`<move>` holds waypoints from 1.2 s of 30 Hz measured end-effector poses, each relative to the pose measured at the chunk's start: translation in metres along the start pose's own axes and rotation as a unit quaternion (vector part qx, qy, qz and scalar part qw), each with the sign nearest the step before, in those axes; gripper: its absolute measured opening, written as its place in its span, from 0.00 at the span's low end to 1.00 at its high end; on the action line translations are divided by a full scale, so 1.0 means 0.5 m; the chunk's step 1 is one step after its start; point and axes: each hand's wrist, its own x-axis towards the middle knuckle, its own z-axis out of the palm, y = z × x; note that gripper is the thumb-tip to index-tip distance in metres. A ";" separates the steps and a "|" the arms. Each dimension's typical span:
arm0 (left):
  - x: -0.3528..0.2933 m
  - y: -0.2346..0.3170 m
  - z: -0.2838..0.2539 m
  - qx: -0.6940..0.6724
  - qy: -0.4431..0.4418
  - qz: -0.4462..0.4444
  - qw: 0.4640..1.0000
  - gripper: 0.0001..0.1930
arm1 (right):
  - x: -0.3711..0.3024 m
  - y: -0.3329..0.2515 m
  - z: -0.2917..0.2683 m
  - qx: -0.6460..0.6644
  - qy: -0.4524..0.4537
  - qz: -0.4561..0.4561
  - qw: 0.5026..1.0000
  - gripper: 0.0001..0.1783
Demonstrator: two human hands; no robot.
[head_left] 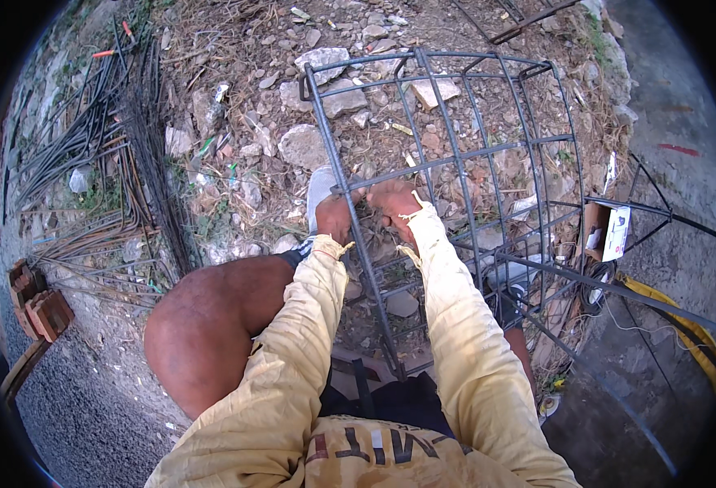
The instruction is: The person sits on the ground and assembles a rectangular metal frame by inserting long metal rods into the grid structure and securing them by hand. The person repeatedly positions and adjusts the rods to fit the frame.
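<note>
A cage of dark steel reinforcing bars (pixel 457 154) stands in front of me, made of long bars crossed by bent stirrups. At its left side both my hands meet near a joint of a crossbar and the long edge bar. My left hand (pixel 333 216) is closed against the edge bar, its fingers partly behind the steel. Just inside the cage, my right hand (pixel 394 205) has its fingers curled together beside the same joint. What lies between those fingers is too small to make out.
Stones and dry debris (pixel 301 146) cover the ground. Bundles of thin rods (pixel 142 163) lie at the left, near stacked bricks (pixel 42 305). On the right are a small open box (pixel 610 232), a yellow hose or strap (pixel 683 325) and loose bars reaching outward.
</note>
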 end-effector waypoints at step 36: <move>0.013 0.003 -0.009 -0.125 -0.064 -0.089 0.986 0.14 | 0.002 0.060 0.028 0.142 0.019 -0.022 0.989 0.14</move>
